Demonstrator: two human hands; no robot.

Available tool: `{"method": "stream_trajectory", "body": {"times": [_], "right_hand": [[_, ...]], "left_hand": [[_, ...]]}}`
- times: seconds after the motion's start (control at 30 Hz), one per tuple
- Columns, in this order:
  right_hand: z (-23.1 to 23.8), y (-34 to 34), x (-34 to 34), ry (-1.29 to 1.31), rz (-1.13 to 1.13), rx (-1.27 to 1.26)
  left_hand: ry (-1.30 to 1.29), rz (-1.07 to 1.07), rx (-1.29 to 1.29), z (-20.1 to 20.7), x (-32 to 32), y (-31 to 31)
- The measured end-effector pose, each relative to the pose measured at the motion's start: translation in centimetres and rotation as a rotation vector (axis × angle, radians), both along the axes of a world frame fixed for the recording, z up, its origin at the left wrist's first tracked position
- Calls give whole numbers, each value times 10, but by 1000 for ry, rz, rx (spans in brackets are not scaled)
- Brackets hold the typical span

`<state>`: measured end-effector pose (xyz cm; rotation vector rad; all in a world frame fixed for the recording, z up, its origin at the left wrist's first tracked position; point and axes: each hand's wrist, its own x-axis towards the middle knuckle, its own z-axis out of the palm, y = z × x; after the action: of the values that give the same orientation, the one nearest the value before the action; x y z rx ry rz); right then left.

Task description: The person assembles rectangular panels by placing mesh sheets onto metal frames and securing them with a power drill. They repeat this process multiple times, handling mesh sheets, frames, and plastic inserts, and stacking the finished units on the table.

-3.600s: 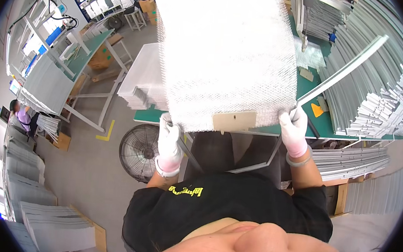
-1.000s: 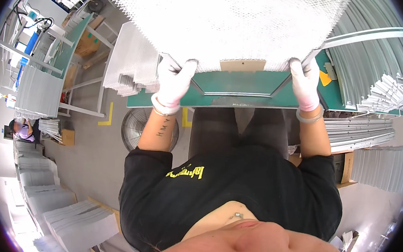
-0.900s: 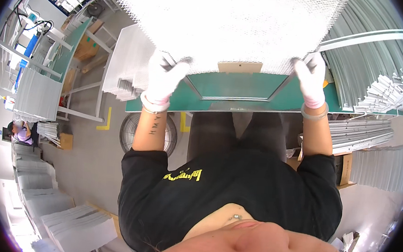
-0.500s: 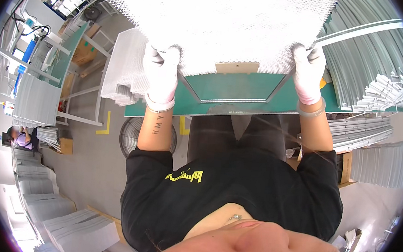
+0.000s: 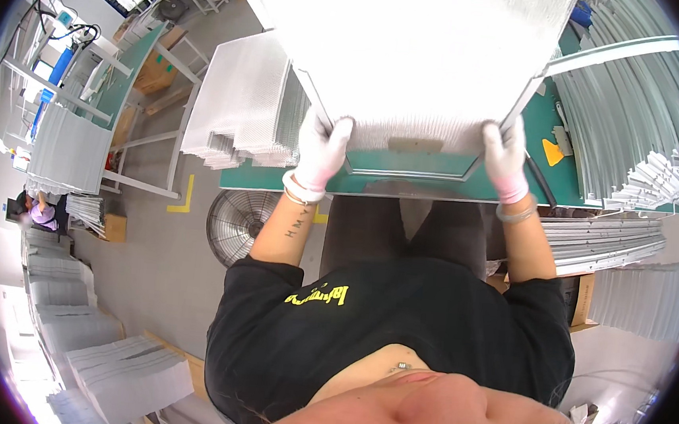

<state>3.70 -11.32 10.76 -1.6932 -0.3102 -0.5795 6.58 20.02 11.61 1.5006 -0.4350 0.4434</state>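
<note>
A bright white mesh panel [image 5: 416, 51] lies within a rectangular grey metal frame [image 5: 410, 174] in front of me, over the green worktable [image 5: 239, 176]. My left hand [image 5: 324, 149], in a white glove, is closed around the frame's left rail, thumb on top. On the opposite rail my right hand [image 5: 506, 157], gloved too, grips with its thumb lying at the panel's near corner. The fingers under the rails are mostly hidden. A small beige rectangle [image 5: 416, 144] shows near the panel's closest edge. Glare washes out most of the mesh.
Left of the frame stands a stack of mesh sheets [image 5: 237, 96]. To the right lie a yellow scraper [image 5: 552, 151], a dark-handled tool [image 5: 540, 180] and long stacked metal strips [image 5: 628, 91]. A floor fan [image 5: 239, 226] stands below the table's left end.
The mesh panel has come down into the frame and no longer overhangs its sides. Both hands have moved from the sheet's edges to the frame rails, the left one shifting right.
</note>
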Motion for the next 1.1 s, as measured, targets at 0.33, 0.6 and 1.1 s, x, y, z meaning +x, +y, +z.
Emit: {"method": "stream_trajectory", "body": {"times": [0.33, 0.6, 1.1], "right_hand": [[37, 9, -6, 50, 117, 297], [-1, 13, -3, 44, 90, 347], [100, 6, -7, -100, -47, 29]], "left_hand": [[124, -284, -102, 33, -4, 21], [58, -128, -151, -4, -9, 5], [-222, 69, 200, 77, -15, 35]]}}
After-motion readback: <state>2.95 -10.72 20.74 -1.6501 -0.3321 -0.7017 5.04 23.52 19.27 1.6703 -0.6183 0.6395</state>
